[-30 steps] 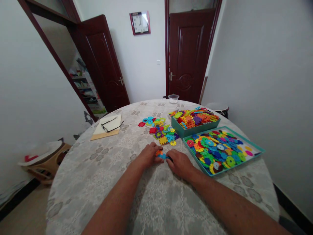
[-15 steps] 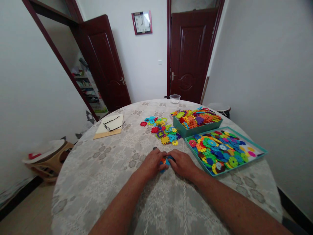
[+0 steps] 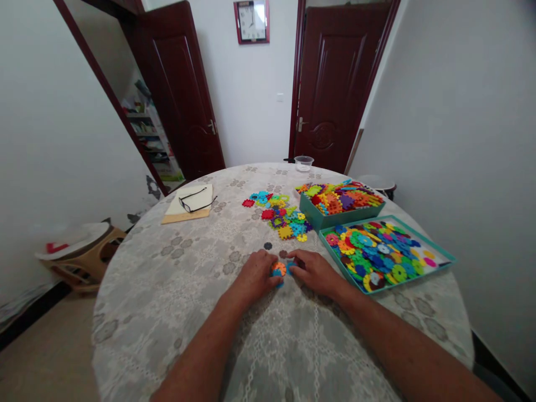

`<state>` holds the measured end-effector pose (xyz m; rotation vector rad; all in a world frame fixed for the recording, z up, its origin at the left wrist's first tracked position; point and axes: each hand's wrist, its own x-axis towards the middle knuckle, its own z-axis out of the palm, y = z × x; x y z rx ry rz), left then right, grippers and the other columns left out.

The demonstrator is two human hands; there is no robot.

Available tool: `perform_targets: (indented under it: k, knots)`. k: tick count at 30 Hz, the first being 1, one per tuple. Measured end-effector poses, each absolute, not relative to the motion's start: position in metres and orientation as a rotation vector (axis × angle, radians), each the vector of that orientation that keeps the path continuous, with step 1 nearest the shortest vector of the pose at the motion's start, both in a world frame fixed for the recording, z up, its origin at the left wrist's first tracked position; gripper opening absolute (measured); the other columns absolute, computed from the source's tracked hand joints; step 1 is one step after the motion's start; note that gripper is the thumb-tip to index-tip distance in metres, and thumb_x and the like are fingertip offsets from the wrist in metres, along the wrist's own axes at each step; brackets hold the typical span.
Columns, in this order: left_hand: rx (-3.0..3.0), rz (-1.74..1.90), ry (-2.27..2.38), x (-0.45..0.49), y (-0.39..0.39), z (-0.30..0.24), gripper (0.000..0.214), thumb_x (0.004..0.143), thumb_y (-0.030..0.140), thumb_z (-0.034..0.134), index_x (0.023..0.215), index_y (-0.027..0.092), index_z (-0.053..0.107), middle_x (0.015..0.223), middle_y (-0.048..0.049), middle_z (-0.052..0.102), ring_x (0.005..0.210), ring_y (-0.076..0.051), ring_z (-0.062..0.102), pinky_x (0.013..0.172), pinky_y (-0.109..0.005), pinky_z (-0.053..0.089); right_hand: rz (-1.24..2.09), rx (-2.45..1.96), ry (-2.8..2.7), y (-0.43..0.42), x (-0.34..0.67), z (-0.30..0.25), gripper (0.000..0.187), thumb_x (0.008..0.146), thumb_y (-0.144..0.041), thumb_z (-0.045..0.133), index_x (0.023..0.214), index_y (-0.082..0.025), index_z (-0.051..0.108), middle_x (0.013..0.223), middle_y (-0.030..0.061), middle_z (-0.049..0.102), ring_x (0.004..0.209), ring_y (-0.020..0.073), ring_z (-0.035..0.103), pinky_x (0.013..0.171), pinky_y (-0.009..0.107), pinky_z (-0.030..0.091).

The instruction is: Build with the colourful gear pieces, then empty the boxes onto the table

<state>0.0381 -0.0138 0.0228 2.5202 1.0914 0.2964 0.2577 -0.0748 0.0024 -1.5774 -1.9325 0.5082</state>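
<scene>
My left hand [image 3: 255, 274] and my right hand [image 3: 314, 272] meet at the middle of the round table [image 3: 167, 290], fingers curled around a small cluster of plastic gear pieces [image 3: 279, 270], orange on blue. Both hands rest on the lace cloth. Two dark round pieces [image 3: 268, 245] lie just beyond the fingers. Farther back sits a loose pile of coloured gear pieces [image 3: 281, 214].
A teal tray [image 3: 439, 262] of round pieces lies at the right, with a teal box [image 3: 335, 218] of pieces behind it. Glasses [image 3: 195, 200] rest on a notebook at the back left. A clear bowl [image 3: 304, 163] stands at the far edge. A stool [image 3: 79, 254] stands left of the table.
Both hands have closed in on the orange and blue pieces and drawn them slightly nearer. The camera has tipped a little, shifting the room upward.
</scene>
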Motion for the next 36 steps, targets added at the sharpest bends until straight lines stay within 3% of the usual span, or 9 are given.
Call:
perform_targets:
  k: [5, 13, 17, 20, 23, 27, 30, 32, 36]
  knots:
    - [2.511, 0.322, 1.095, 0.042, -0.013, 0.018, 0.027, 0.087, 0.035, 0.071, 0.11, 0.021, 0.07, 0.11, -0.0084, 0.068, 0.105, -0.025, 0.062, 0.091, -0.033, 0.045, 0.419, -1.728, -2.026, -0.074, 0.251, 0.009, 0.016, 0.094, -0.025, 0.063, 0.106, -0.02, 0.072, 0.107, 0.0071, 0.069, 0.102, 0.0208, 0.064, 0.09, 0.03, 0.043]
    - [2.504, 0.329, 1.085, 0.043, -0.011, 0.015, 0.031, 0.085, 0.035, 0.073, 0.114, 0.022, 0.069, 0.112, -0.0086, 0.07, 0.104, -0.026, 0.063, 0.089, -0.034, 0.045, 0.473, -1.777, -2.048, -0.072, 0.251, 0.013, 0.008, 0.093, -0.025, 0.065, 0.099, -0.02, 0.064, 0.105, 0.0057, 0.063, 0.096, 0.0195, 0.06, 0.083, 0.029, 0.04]
    - [2.494, 0.284, 1.109, 0.045, -0.011, 0.015, 0.026, 0.085, 0.036, 0.072, 0.107, 0.022, 0.07, 0.107, -0.0087, 0.07, 0.101, -0.026, 0.063, 0.085, -0.034, 0.045, 0.539, -1.687, -1.954, -0.077, 0.25, 0.014, 0.005, 0.091, -0.022, 0.065, 0.092, -0.021, 0.06, 0.094, 0.002, 0.066, 0.089, 0.0181, 0.061, 0.077, 0.027, 0.04]
    - [2.509, 0.285, 1.133, 0.046, -0.011, 0.015, 0.025, 0.085, 0.035, 0.072, 0.105, 0.021, 0.07, 0.106, -0.0089, 0.07, 0.099, -0.026, 0.064, 0.084, -0.034, 0.046, 0.637, -1.589, -1.915, -0.081, 0.249, 0.013, 0.003, 0.091, -0.022, 0.065, 0.091, -0.022, 0.061, 0.088, -0.0007, 0.069, 0.082, 0.0173, 0.062, 0.072, 0.026, 0.04]
    - [2.527, 0.28, 1.135, 0.047, -0.012, 0.016, 0.024, 0.084, 0.033, 0.072, 0.105, 0.021, 0.07, 0.108, -0.0089, 0.071, 0.101, -0.026, 0.064, 0.087, -0.034, 0.047, 0.673, -1.552, -1.884, -0.082, 0.25, 0.012, 0.011, 0.09, -0.022, 0.067, 0.101, -0.022, 0.068, 0.095, 0.0013, 0.075, 0.088, 0.0192, 0.067, 0.077, 0.027, 0.045]
    - [2.473, 0.294, 1.099, 0.046, -0.013, 0.019, 0.038, 0.084, 0.029, 0.072, 0.121, 0.024, 0.067, 0.119, -0.0085, 0.071, 0.112, -0.027, 0.064, 0.097, -0.034, 0.046, 0.69, -1.523, -1.897, -0.08, 0.248, 0.012, 0.034, 0.09, -0.021, 0.066, 0.124, -0.022, 0.07, 0.105, 0.0051, 0.077, 0.094, 0.0216, 0.07, 0.084, 0.03, 0.048]
    - [2.453, 0.295, 1.085, 0.046, -0.016, 0.018, 0.045, 0.086, 0.028, 0.07, 0.131, 0.025, 0.063, 0.124, -0.009, 0.071, 0.115, -0.028, 0.064, 0.1, -0.036, 0.046, 0.681, -1.509, -1.917, -0.079, 0.243, 0.013, 0.044, 0.092, -0.021, 0.065, 0.136, -0.02, 0.065, 0.1, 0.005, 0.076, 0.089, 0.0207, 0.069, 0.082, 0.03, 0.049]
    - [2.446, 0.316, 1.097, 0.046, -0.019, 0.017, 0.052, 0.088, 0.027, 0.068, 0.139, 0.026, 0.057, 0.125, -0.0097, 0.071, 0.116, -0.028, 0.064, 0.101, -0.037, 0.047, 0.634, -1.532, -1.929, -0.079, 0.238, 0.014, 0.034, 0.093, -0.02, 0.064, 0.127, -0.02, 0.07, 0.097, 0.0047, 0.076, 0.088, 0.0204, 0.068, 0.082, 0.03, 0.047]
    - [2.394, 0.355, 1.081, 0.047, -0.023, 0.017, 0.082, 0.088, 0.021, 0.066, 0.162, 0.026, 0.031, 0.123, -0.0097, 0.072, 0.113, -0.027, 0.066, 0.099, -0.037, 0.048, 0.526, -1.543, -1.986, -0.081, 0.232, 0.013, 0.009, 0.094, -0.017, 0.063, 0.095, -0.019, 0.072, 0.097, 0.0057, 0.074, 0.091, 0.0206, 0.067, 0.083, 0.03, 0.045]
